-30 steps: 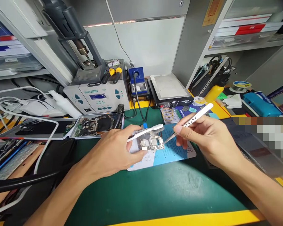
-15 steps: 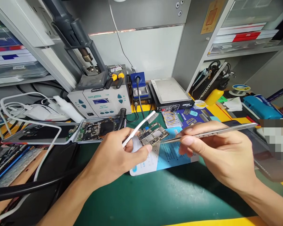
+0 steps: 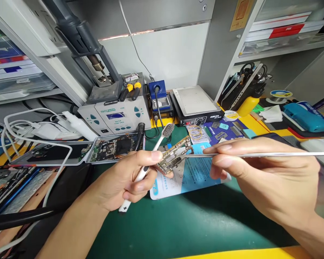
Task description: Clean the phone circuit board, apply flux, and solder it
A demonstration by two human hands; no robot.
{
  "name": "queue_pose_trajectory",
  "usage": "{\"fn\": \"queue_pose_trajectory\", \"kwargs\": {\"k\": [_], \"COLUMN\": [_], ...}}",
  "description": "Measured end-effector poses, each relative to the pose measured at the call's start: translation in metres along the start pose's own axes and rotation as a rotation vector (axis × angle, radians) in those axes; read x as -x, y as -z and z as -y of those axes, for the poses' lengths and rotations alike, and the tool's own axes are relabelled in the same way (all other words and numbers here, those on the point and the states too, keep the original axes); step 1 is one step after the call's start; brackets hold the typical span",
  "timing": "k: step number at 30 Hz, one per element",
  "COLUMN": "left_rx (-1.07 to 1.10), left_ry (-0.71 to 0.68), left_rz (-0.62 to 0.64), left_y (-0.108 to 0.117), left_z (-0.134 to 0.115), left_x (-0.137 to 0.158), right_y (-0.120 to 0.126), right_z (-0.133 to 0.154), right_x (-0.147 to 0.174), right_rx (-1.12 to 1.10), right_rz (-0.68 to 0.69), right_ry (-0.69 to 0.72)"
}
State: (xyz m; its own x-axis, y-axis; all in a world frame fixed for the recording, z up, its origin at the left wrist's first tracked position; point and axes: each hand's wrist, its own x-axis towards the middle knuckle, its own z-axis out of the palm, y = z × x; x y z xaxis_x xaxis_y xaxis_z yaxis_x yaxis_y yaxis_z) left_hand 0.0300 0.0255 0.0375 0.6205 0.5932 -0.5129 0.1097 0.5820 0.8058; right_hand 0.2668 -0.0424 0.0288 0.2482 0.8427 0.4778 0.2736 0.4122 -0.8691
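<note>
Between the thumb and fingers of my left hand (image 3: pixel 135 180) is a small circuit board (image 3: pixel 170 162), tilted up at an angle. The same hand also grips a white toothbrush (image 3: pixel 142 175), its grey bristle head standing up behind the board and its handle end poking out below my fingers. My right hand (image 3: pixel 267 176) pinches a pair of metal tweezers (image 3: pixel 283 154) held almost level. Their tips reach the board's right edge; whether they grip it I cannot tell. Underneath lies a blue and white printed card (image 3: pixel 199 176) on the green mat (image 3: pixel 178 226).
A grey hot-air station (image 3: pixel 112 117) stands at the back left, beside a blue soldering-iron holder (image 3: pixel 158 95) and a flat heating plate (image 3: pixel 197 102). An open case (image 3: pixel 91 162) with boards lies at left, near white cables (image 3: pixel 56 144). A yellow bottle (image 3: pixel 248 106) stands right.
My left hand has closed on the board, which is now lifted and tilted, with the toothbrush handle swung into view below. The tweezers have turned more level, their tips still by the board.
</note>
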Motion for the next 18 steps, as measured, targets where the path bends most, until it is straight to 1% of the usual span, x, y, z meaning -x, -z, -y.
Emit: {"fn": "queue_pose_trajectory", "kwargs": {"k": [11, 18], "left_rx": [-0.018, 0.015], "left_ry": [-0.007, -0.007], "left_rz": [0.040, 0.044], "left_y": [0.0003, 0.0003], "left_z": [0.0014, 0.0015], "left_x": [0.0018, 0.0006], "right_y": [-0.0014, -0.0019], "right_z": [0.0003, -0.0014], "right_x": [-0.0020, -0.0011], "right_rx": [0.063, 0.075], "right_rz": [0.017, 0.005], "right_ry": [0.000, -0.001]}}
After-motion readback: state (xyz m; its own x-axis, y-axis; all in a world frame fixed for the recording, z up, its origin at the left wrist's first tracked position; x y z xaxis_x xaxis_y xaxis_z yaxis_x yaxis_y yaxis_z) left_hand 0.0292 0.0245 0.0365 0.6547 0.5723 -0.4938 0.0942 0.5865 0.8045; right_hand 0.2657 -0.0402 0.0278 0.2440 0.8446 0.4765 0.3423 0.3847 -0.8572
